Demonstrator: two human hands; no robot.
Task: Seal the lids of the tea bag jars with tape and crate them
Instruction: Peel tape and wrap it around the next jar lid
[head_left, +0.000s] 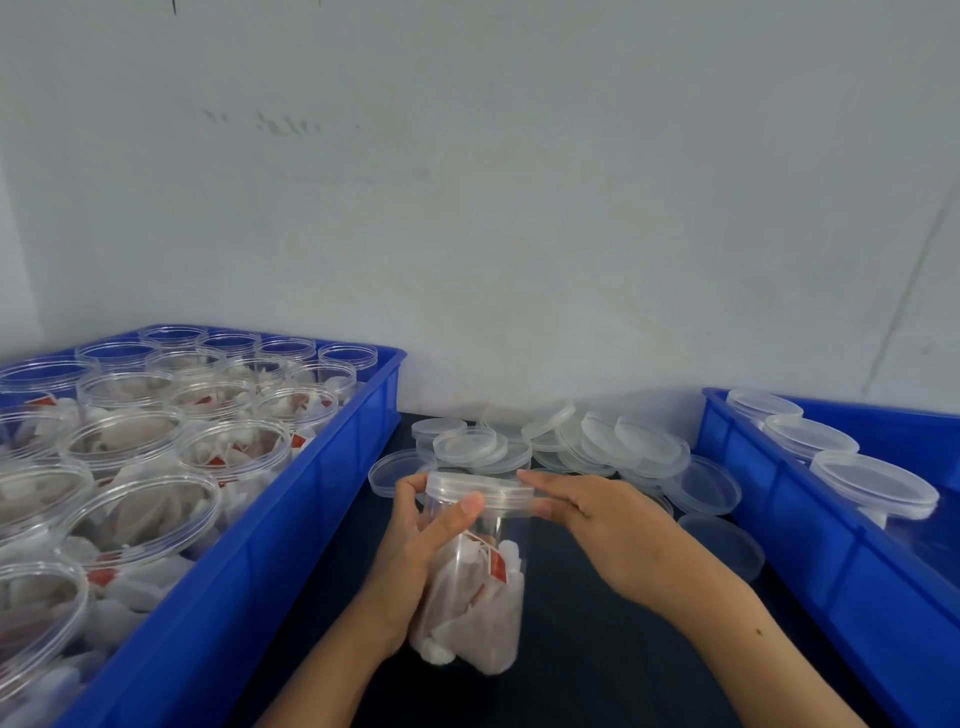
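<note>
Gripping a clear jar (470, 582) of tea bags at lower centre of the frame, the left hand (415, 545) curls its fingers round the jar's side with the thumb up near the lid (478, 488). The right hand (587, 512) pinches the lid's rim. Loose lids (597, 441) lie behind on the dark table (571, 649), between a left blue crate (291, 525) of open jars and a right blue crate (810, 545) holding lidded jars.
</note>
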